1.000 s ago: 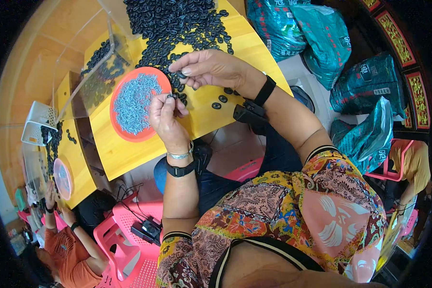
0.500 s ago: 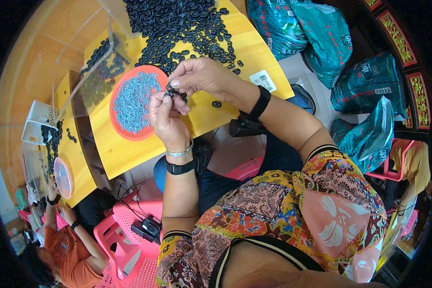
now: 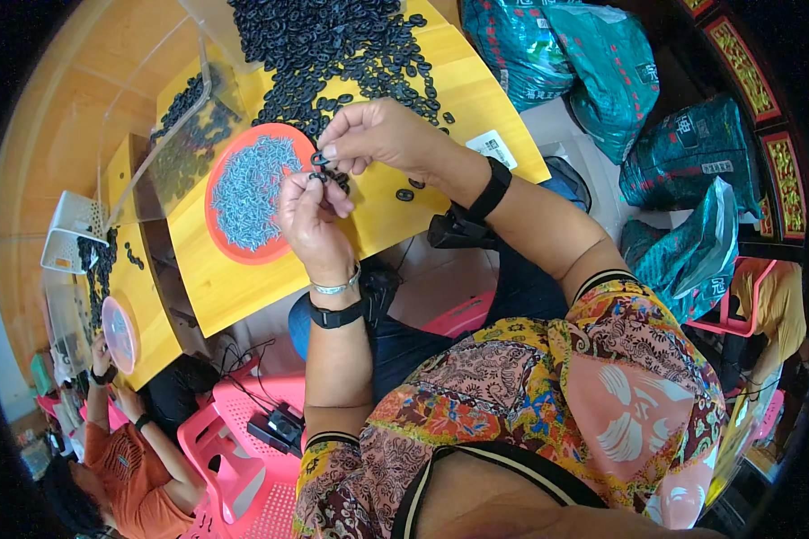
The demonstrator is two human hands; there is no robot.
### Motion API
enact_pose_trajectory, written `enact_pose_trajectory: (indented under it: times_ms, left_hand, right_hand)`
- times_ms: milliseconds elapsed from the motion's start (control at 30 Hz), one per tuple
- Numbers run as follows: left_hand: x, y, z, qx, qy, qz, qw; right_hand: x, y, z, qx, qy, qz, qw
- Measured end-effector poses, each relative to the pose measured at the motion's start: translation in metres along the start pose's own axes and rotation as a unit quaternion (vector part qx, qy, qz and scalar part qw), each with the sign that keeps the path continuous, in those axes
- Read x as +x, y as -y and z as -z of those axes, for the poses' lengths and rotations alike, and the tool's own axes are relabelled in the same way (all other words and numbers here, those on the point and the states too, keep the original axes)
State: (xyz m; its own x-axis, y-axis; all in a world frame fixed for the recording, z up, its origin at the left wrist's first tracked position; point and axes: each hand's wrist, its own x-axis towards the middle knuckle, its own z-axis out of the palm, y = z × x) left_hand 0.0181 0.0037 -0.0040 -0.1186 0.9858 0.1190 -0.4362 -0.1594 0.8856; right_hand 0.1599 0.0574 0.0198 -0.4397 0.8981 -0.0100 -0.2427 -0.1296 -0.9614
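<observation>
My left hand (image 3: 309,218) and my right hand (image 3: 375,136) meet just above the near edge of a yellow table (image 3: 234,287). Between their fingertips they pinch a small black ring-shaped part (image 3: 319,162); a second small piece seems held just below it, too small to make out. Directly left of my hands sits an orange tray (image 3: 220,242) filled with small blue-grey pieces. A big heap of black ring parts (image 3: 333,45) covers the far side of the table. Both wrists wear black bands.
A clear plastic bin (image 3: 166,144) holding black parts stands left of the tray. Teal sacks (image 3: 593,63) lie at the right. A white card (image 3: 492,145) lies on the table corner. Another person in an orange shirt (image 3: 130,458) works at a second yellow table (image 3: 144,305), lower left, beside pink stools (image 3: 234,458).
My right hand has come back from the loose rings on the table to meet my left hand. Both hands now hold a black ring together, slightly nearer to me.
</observation>
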Motion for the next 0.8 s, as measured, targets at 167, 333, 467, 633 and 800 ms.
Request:
enact_pose_trajectory:
  times_ms: [167,333,467,633,800]
  left_hand:
    - [-0.0028,0.0006,-0.0034,0.057,-0.029,0.011,0.998]
    - [-0.0028,0.0008,-0.0068,0.03,-0.022,0.019,0.999]
    - [-0.0031,0.0001,-0.0061,0.034,-0.022,0.022,0.999]
    - [-0.0036,-0.0001,-0.0063,0.026,-0.025,0.025,0.999]
    - [-0.0042,-0.0012,-0.0067,0.041,-0.021,0.031,0.998]
  right_hand:
    - [-0.0012,0.0051,0.0015,-0.027,-0.001,0.05,0.998]
    - [-0.0021,0.0045,0.0037,-0.12,0.014,0.087,0.989]
    - [-0.0021,0.0046,0.0029,-0.187,0.015,0.127,0.974]
    - [-0.0049,0.0071,0.0012,-0.229,0.007,0.144,0.963]
    - [-0.0029,0.004,0.0019,-0.212,0.004,0.134,0.968]
